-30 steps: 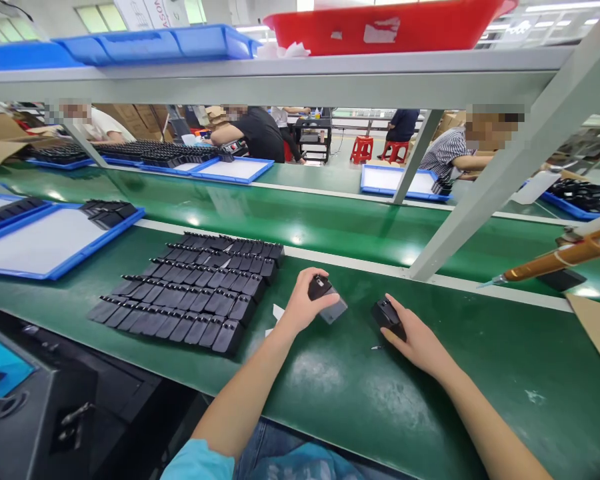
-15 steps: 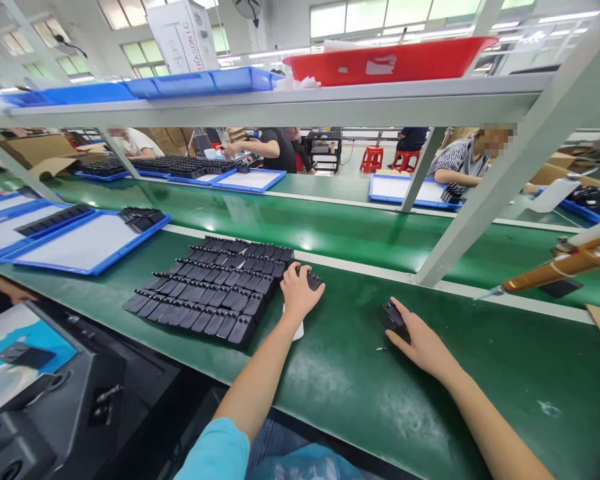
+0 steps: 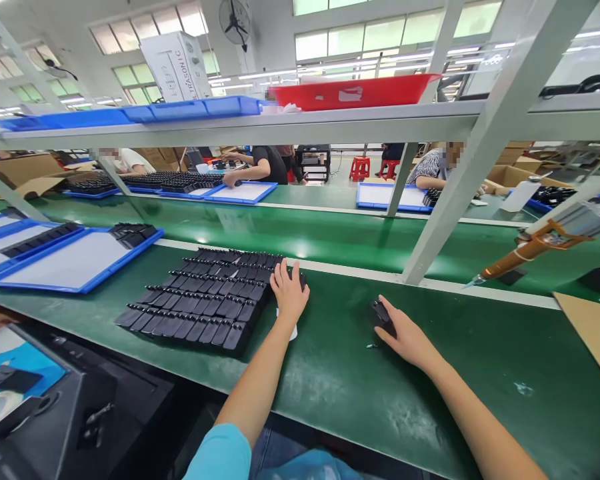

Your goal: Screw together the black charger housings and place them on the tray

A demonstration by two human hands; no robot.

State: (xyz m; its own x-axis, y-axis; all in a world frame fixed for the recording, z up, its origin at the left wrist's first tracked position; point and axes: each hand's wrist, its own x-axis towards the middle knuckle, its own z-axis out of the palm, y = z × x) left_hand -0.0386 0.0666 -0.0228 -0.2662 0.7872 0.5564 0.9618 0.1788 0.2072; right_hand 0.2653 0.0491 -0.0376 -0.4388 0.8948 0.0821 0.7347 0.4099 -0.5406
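Several rows of small black plastic boxes (image 3: 190,300), each with dark knobs along one end, lie packed together on the green bench. At their right end is my left hand (image 3: 290,297), its fingers stretched forward over another black box (image 3: 303,279). That box sits between finger and thumb, mostly hidden. Apart to the right, my right hand (image 3: 407,337) rests low over the bench. Its thumb and fingers are closed around one black box (image 3: 381,317). A white piece (image 3: 293,332) shows in part beside my left wrist.
Blue-rimmed trays (image 3: 83,289) stand on the left. A slanted shelf post (image 3: 443,193) rises ahead. An orange-bodied dispensing tool (image 3: 517,259) hangs at the right, above a cardboard sheet (image 3: 590,333). Across the green belt (image 3: 240,227), other people sit working.
The view has tilted up and turned slightly right. My left hand's fingers have straightened over the box beside the rows. My right hand still holds its box at much the same spot.
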